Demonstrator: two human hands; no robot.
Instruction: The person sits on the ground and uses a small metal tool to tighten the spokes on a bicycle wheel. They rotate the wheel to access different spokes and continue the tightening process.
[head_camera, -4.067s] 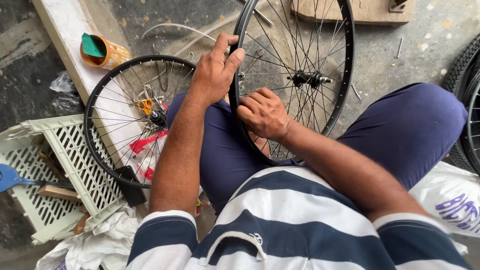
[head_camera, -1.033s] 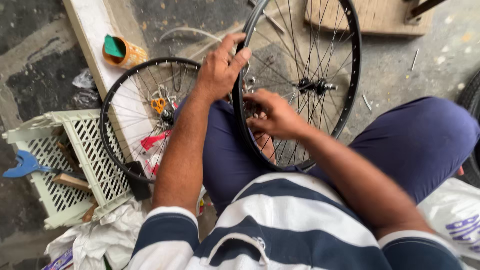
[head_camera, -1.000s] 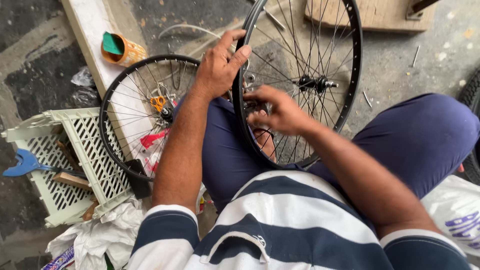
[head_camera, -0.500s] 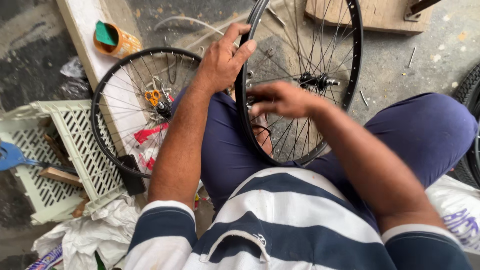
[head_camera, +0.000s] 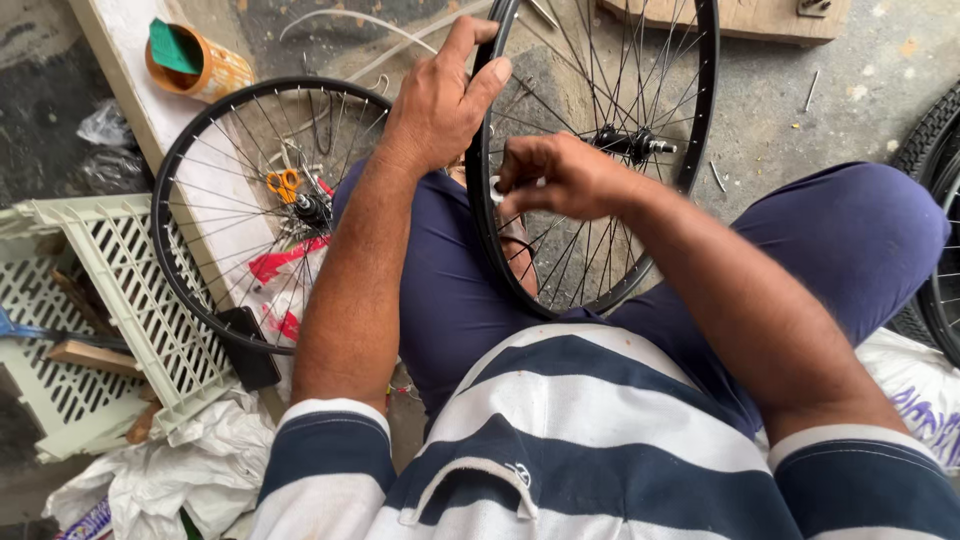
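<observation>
A black spoked bicycle wheel (head_camera: 700, 120) stands upright between my knees, its hub (head_camera: 625, 142) in the middle. My left hand (head_camera: 440, 95) grips the rim at its upper left edge, thumb on the inner side. At the rim's inner left side, my right hand (head_camera: 560, 175) pinches a small pale piece between its fingertips, close to the spokes. I cannot tell what the piece is.
A second black wheel (head_camera: 265, 210) leans at my left, orange scissors (head_camera: 283, 183) behind its spokes. A pale plastic crate (head_camera: 110, 290) lies further left, an orange cup (head_camera: 195, 65) on a white ledge above. Another tyre (head_camera: 935, 200) stands at the right edge. Crumpled white cloth (head_camera: 170, 475) lies below.
My right hand has lifted from the lower inner rim to a higher spot near the spokes. The left hand keeps its grip on the rim. The view shifted slightly.
</observation>
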